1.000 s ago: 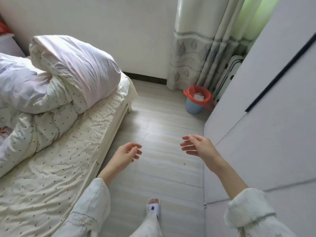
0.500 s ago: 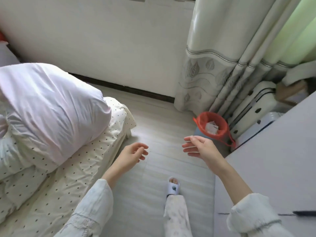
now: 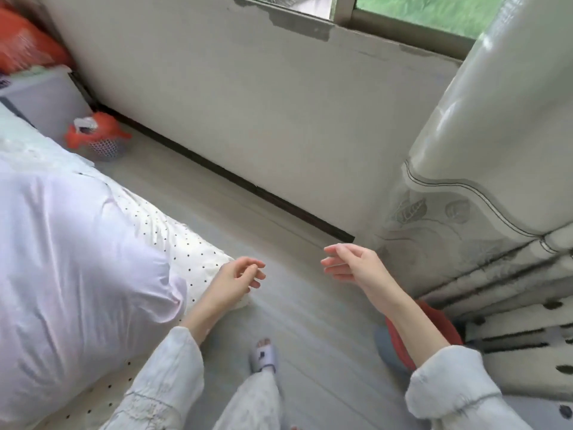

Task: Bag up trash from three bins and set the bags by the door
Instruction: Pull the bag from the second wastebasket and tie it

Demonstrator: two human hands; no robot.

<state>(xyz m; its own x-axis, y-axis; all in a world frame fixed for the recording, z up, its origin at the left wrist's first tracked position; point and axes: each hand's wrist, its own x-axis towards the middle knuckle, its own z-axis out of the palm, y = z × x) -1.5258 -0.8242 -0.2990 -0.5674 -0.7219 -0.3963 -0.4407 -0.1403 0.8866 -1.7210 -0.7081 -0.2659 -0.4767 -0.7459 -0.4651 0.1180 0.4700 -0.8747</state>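
Where it lines the blue bin (image 3: 386, 346), the bag (image 3: 434, 321) shows red.

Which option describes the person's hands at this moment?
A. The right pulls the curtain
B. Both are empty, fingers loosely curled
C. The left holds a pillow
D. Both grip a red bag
B: the left hand and the right hand hang over the floor, holding nothing.

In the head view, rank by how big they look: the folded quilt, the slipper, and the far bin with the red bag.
1. Folded quilt, by far the largest, though it is also nearest the camera.
2. Far bin with the red bag.
3. Slipper, a bit smaller than the bin in the picture; the bin stands farther off, so it is surely bigger in reality.
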